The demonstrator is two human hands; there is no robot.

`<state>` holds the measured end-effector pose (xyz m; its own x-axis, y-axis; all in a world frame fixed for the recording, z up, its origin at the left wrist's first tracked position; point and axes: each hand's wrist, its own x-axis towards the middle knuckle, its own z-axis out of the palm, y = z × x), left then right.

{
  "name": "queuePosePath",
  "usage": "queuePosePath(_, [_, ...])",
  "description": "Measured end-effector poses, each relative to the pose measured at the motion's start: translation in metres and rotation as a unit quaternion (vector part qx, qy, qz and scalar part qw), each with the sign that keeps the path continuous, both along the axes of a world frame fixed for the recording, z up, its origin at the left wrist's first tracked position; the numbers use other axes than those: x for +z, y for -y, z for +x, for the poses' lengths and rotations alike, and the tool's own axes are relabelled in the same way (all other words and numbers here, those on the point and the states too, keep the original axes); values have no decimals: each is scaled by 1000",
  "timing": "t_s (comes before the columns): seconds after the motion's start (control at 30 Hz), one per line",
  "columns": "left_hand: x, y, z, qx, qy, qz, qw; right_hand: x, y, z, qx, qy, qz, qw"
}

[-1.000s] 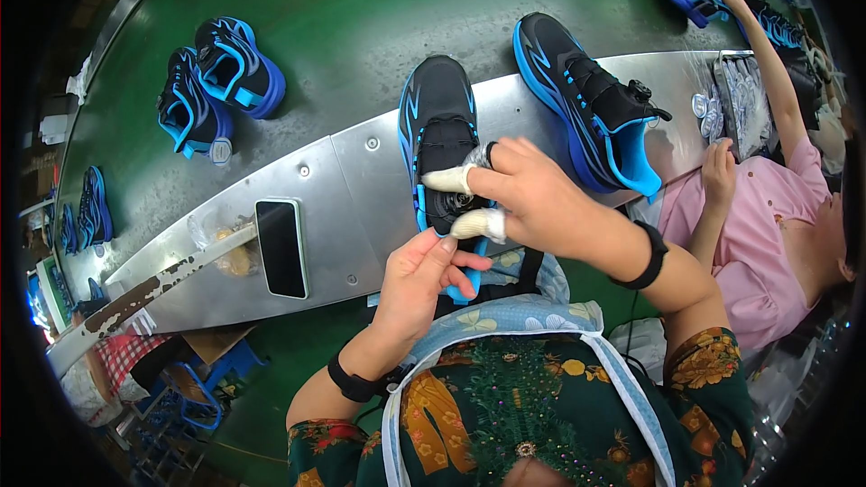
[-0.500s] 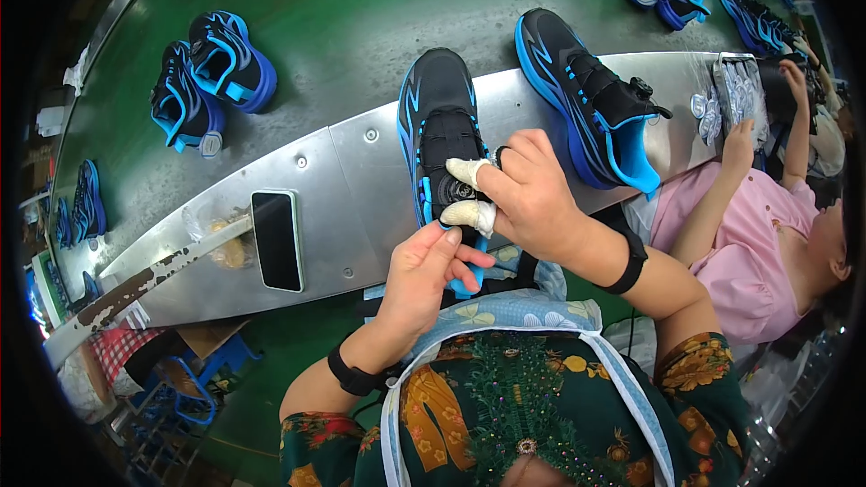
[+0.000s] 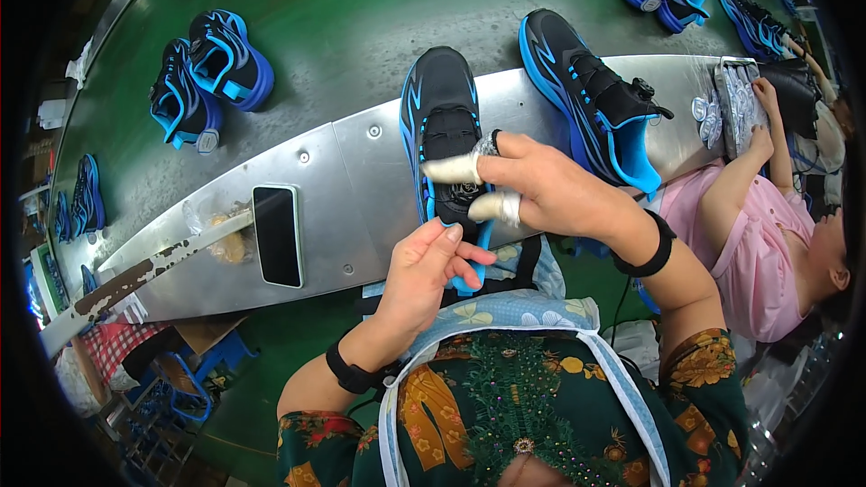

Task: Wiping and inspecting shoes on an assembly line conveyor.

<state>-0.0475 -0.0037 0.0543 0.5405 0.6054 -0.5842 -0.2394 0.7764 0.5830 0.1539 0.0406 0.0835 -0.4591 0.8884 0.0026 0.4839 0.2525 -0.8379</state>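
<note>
A black and blue sneaker point(image 3: 443, 95) lies in front of me, toe pointing away, with a round dial point(image 3: 465, 191) on its tongue. My left hand point(image 3: 424, 263) pinches the sneaker's tongue edge near the heel opening, thumb against index finger, the other fingers loosely bent. Over the dial is my right hand point(image 3: 550, 185), its thumb and index finger in whitish finger covers. The index finger stretches across the dial and the thumb stands apart at its near side. Beside it on the right rests a second matching sneaker point(image 3: 586, 95), its dial upright on the tongue.
A phone point(image 3: 277, 236) lies on the metal ledge point(image 3: 379, 171) at left, beside a worn metal bar point(image 3: 149, 272). Matching sneakers point(image 3: 216, 63) stand on the green table point(image 3: 343, 9). At right a person in pink point(image 3: 731, 252) reaches into a tray point(image 3: 741, 108).
My right hand has shifted slightly toward me, its index finger straightening across the dial and its thumb moving right. My left hand stays put. The co-worker's hands have moved to the tray.
</note>
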Motion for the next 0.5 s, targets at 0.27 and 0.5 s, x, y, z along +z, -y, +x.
queuePosePath(0.27, [1, 0, 5, 11, 16, -6, 1000, -16, 14, -12, -118, 122, 237, 957])
queuePosePath(0.5, [4, 0, 11, 19, 6, 8, 1000, -11, 20, -12, -132, 127, 227, 956])
